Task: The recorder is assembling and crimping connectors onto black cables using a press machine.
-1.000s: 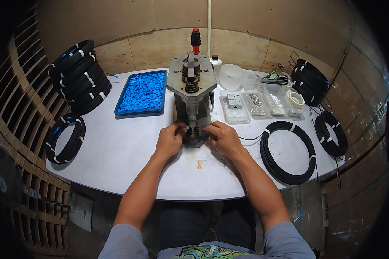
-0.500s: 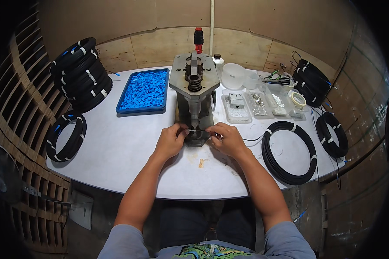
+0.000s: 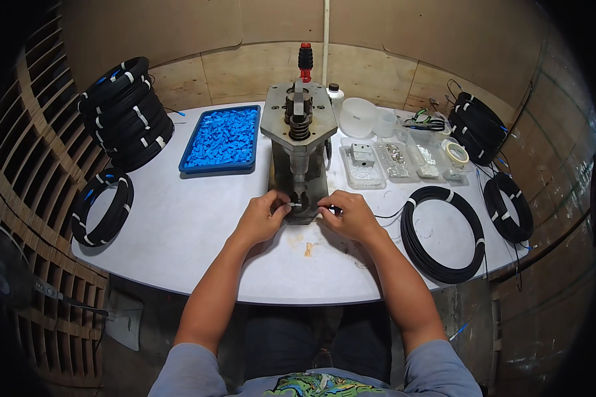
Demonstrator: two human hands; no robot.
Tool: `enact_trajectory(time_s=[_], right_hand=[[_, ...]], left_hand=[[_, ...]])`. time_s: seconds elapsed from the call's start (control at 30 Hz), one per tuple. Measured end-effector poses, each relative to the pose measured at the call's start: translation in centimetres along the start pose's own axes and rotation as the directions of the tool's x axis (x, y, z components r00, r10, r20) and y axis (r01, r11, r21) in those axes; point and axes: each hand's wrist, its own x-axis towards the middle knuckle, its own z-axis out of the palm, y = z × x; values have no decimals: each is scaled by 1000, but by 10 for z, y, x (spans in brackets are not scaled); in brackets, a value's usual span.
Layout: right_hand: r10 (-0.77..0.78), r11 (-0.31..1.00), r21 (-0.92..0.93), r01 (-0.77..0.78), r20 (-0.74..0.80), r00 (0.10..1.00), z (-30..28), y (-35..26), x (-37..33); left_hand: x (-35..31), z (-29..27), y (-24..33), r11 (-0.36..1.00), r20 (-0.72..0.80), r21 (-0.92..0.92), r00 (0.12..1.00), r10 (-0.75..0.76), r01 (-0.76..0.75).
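A metal hand press (image 3: 293, 152) stands upright in front of me, and both my hands are at its base. My left hand (image 3: 262, 217) pinches a small silvery piece (image 3: 295, 204) at the left of the press's lower jaw. To the right of the base, my right hand (image 3: 351, 213) is closed on a thin black cable (image 3: 336, 210). That cable runs right to a large black cable coil (image 3: 409, 231) lying on the table. Between the two hands there is a gap; the cable's tip is mostly hidden by my fingers.
A blue tray (image 3: 184, 165) of small blue parts sits left of the press. Stacked black coils (image 3: 129, 119) stand far left, more (image 3: 473, 129) far right. Clear trays (image 3: 364, 182) with small parts, a white tub (image 3: 356, 118) and a tape roll (image 3: 456, 152) lie back right.
The thin line that spanned between my two hands in front of the press is gone. My right hand has shifted slightly right; the left still pinches the small piece.
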Motion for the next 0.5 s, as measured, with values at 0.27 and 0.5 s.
enact_trajectory(time_s=[0.27, 0.5], right_hand=[[9, 1000, 0, -9, 16, 1000, -2, 0, 0], [24, 1000, 20, -24, 10, 1000, 0, 2, -1]], left_hand=[[1, 0, 1, 1000, 22, -28, 1000, 6, -5], [0, -3, 4, 999, 40, -44, 999, 6, -4]])
